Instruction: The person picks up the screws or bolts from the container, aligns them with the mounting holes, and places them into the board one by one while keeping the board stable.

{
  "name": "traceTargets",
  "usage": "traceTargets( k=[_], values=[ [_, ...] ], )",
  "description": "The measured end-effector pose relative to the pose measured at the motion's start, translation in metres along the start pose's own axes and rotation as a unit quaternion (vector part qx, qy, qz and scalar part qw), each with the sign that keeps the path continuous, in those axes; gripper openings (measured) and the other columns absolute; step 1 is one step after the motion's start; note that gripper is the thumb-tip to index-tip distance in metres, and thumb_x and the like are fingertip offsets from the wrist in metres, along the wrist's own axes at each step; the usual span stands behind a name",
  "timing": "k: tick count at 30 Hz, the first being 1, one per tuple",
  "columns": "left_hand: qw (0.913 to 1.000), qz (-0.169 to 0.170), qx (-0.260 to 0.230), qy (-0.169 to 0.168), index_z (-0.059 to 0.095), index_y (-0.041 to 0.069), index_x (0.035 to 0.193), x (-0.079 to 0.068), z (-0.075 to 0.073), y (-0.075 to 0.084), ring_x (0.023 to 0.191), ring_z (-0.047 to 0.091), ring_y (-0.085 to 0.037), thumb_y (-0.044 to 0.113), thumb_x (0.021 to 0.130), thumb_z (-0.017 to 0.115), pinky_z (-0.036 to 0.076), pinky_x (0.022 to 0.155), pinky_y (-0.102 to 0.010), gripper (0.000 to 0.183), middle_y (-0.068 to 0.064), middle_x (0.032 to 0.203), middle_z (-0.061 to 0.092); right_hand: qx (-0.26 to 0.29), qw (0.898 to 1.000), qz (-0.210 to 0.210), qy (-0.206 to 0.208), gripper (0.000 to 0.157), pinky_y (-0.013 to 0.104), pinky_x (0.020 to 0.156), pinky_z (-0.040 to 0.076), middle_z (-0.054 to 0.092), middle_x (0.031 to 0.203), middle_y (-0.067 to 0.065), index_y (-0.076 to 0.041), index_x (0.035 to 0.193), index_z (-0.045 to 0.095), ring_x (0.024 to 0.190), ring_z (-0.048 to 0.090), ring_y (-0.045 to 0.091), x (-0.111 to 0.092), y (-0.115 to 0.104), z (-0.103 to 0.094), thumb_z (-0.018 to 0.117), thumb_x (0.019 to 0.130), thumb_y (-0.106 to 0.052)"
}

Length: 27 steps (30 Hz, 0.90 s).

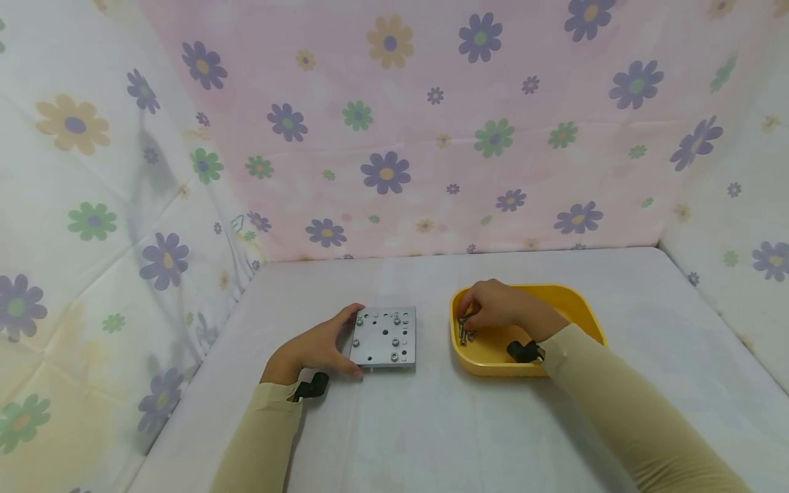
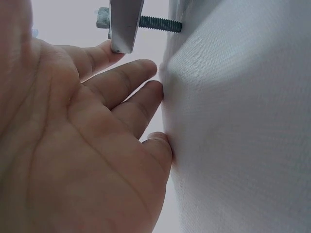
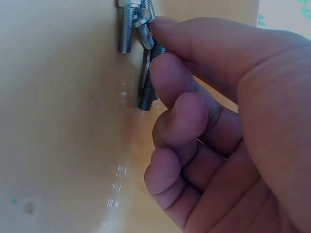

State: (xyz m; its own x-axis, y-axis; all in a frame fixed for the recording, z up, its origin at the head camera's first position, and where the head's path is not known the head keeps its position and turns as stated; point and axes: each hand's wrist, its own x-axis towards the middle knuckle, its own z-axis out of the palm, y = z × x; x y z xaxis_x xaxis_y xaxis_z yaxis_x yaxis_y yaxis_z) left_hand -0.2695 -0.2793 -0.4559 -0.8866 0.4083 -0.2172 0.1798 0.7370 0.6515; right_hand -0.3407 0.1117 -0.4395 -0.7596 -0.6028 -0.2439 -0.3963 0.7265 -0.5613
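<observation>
A square silver metal plate (image 1: 381, 346) lies at the middle left, with several socket-head bolts standing in its holes. My left hand (image 1: 320, 348) spans the plate's left side, thumb at the near corner and a finger at the far corner. In the left wrist view, one threaded bolt shank (image 2: 160, 24) sticks out from under the plate, and the other fingers rest near the cloth. My right hand (image 1: 496, 305) reaches into a yellow tray (image 1: 518, 370). Its thumb and index finger pinch a dark bolt (image 3: 158, 49) in a small heap of metal bolts (image 3: 125, 30); washers show among them.
White cloth covers the table (image 1: 407, 431). A flowered pink curtain (image 1: 419, 198) stands behind it, and white flowered curtains (image 1: 80, 267) close off the sides. Each wrist carries a small black camera (image 1: 316, 385). The tray's raised rim surrounds the right hand.
</observation>
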Motion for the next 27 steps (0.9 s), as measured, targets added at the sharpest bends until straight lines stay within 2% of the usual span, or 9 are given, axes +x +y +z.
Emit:
traceTargets(
  k=[14,21,27],
  values=[
    [1.0000,-0.004,-0.006,0.006,0.023,0.024,0.163,0.0001,-0.0003,-0.0005,0.160,0.017,-0.024,0.040,0.054,0.102,0.017,0.128,-0.053,0.136,0.000,0.171,0.026,0.001,1.000,0.001,0.000,0.010,0.030,0.073,0.052,0.069,0.087,-0.002,-0.020,0.100,0.077,0.079,0.060,0.016,-0.0013,-0.0049,-0.0011,0.080,0.090,-0.017],
    [0.9999,-0.006,-0.007,0.006,0.023,0.024,0.163,-0.0009,-0.0007,0.0012,0.160,0.017,-0.023,0.038,0.055,0.102,0.018,0.128,-0.053,0.135,0.000,0.171,0.026,-0.013,1.000,0.002,-0.004,0.008,0.030,0.074,0.052,0.069,0.086,-0.004,-0.021,0.099,0.076,0.079,0.060,0.016,-0.0030,-0.0060,-0.0028,0.079,0.092,-0.020],
    [1.0000,0.002,-0.001,0.009,0.025,0.023,0.162,0.0002,-0.0005,0.0001,0.160,0.018,-0.022,0.038,0.054,0.102,0.019,0.128,-0.052,0.133,0.000,0.169,0.028,0.000,1.000,0.003,-0.013,0.007,0.030,0.076,0.051,0.070,0.088,-0.003,-0.020,0.100,0.076,0.081,0.060,0.017,-0.0060,-0.0076,-0.0043,0.077,0.094,-0.022]
  ],
)
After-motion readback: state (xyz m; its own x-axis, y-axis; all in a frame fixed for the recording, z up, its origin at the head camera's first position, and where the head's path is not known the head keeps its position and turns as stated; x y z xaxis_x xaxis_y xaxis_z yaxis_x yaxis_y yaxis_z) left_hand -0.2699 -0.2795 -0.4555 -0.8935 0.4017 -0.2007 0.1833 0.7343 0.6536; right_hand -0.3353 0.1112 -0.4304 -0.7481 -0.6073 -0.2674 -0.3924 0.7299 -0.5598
